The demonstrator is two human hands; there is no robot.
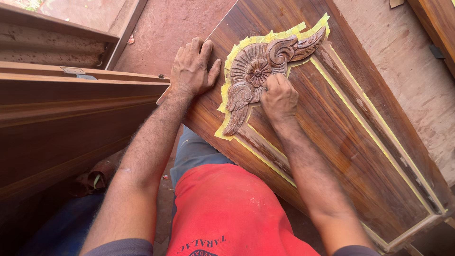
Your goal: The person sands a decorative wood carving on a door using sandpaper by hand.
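No packages or signs around here, only some dark print on the front of the person's red shirt, low in the view. The wooden door panel is lying tilted across their lap, dark streaky grain, glossy. Near its top corner a carved ornament is sitting, a flower rosette with scrolls and a feather-like tail, and yellow masking tape is running round it and along the panel's inner moulding. The right hand is curled into a closed fist, pressing on the carving's lower edge; can't tell what's inside. The left hand is lying flat, fingers spread, bracing the panel's edge. Another brown door is standing just to the left.
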